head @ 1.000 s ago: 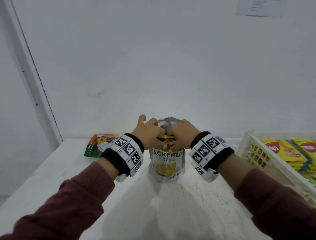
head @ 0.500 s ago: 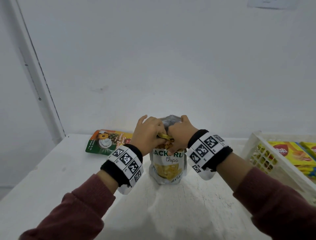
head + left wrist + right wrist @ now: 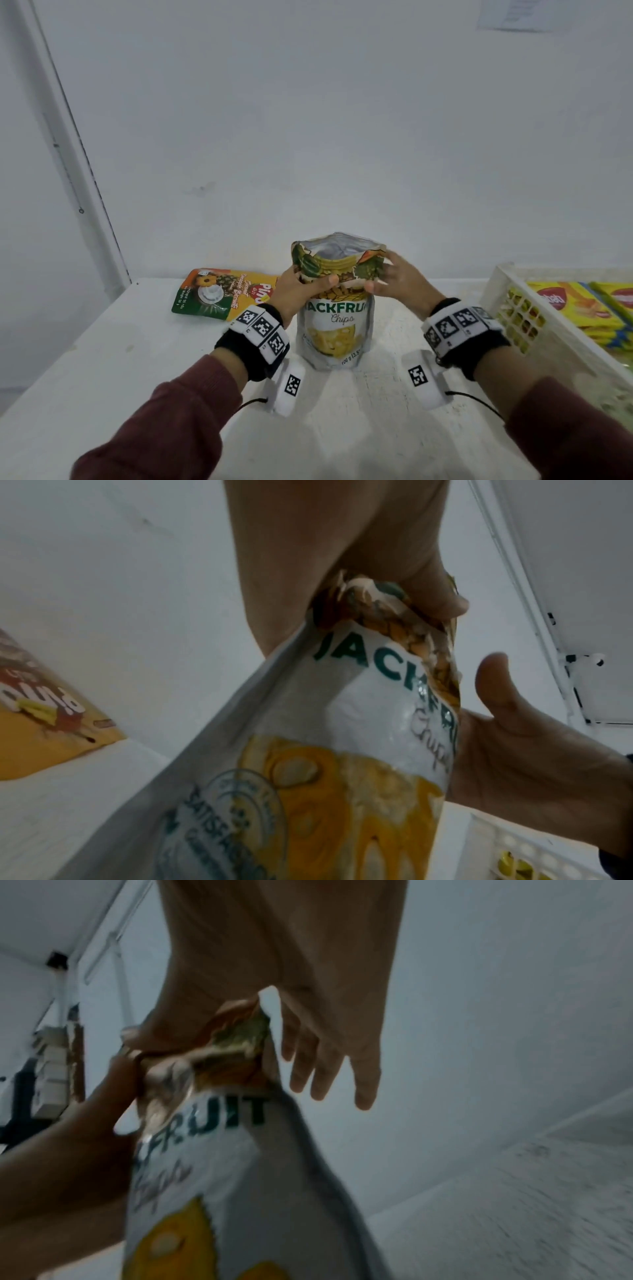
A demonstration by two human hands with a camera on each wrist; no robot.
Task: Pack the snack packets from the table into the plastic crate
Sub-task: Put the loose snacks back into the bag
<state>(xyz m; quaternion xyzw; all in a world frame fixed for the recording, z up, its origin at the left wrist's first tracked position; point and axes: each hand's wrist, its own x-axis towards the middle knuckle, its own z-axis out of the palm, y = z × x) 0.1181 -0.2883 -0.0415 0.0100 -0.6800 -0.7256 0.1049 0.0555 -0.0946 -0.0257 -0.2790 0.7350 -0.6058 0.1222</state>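
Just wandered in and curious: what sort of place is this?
Likely a plain indoor packing corner: white table against a blank wall, a chips bag, a crate holding snack packets.

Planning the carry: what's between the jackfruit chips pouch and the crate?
Head view: only the right hand and banded wrist, above bare table, separate pouch from crate.

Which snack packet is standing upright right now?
The white jackfruit chips pouch, standing on the table with the left hand gripping its top. The orange pineapple packet lies face up behind it, and the yellow packets lie in the crate.
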